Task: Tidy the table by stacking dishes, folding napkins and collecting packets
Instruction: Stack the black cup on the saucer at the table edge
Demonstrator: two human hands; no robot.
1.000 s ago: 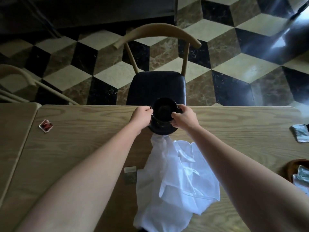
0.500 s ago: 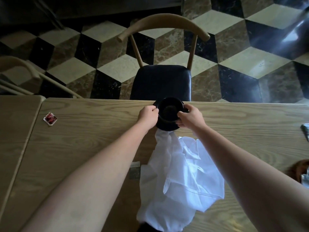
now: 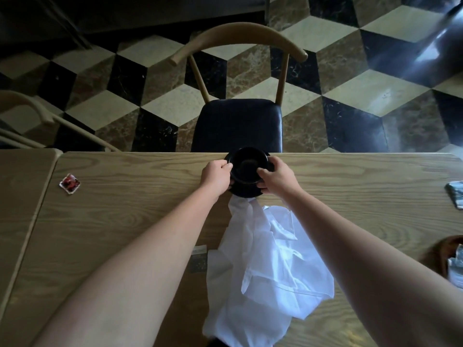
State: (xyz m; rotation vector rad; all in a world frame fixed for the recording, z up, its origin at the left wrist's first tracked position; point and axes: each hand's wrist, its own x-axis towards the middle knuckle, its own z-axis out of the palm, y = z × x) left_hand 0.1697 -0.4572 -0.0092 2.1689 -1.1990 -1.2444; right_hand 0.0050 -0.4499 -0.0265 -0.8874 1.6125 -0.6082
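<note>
A black cup (image 3: pixel 248 169) stands on a black saucer (image 3: pixel 244 192) at the far edge of the wooden table (image 3: pixel 125 209). My left hand (image 3: pixel 216 177) grips the cup's left side and my right hand (image 3: pixel 276 177) grips its right side. A crumpled white napkin (image 3: pixel 265 266) trails from under the saucer toward me. A red packet (image 3: pixel 70 184) lies at the left. A small dark packet (image 3: pixel 199 257) lies beside the napkin, between my forearms.
A chair with a dark seat (image 3: pixel 236 123) is tucked in just beyond the cup. A silvery packet (image 3: pixel 456 194) lies at the right edge. A brown bowl (image 3: pixel 443 254) holding packets sits at the near right. A second table (image 3: pixel 22 196) adjoins on the left.
The view has shifted slightly. Both hands have stayed around the cup, which now sits a little nearer the table's far edge.
</note>
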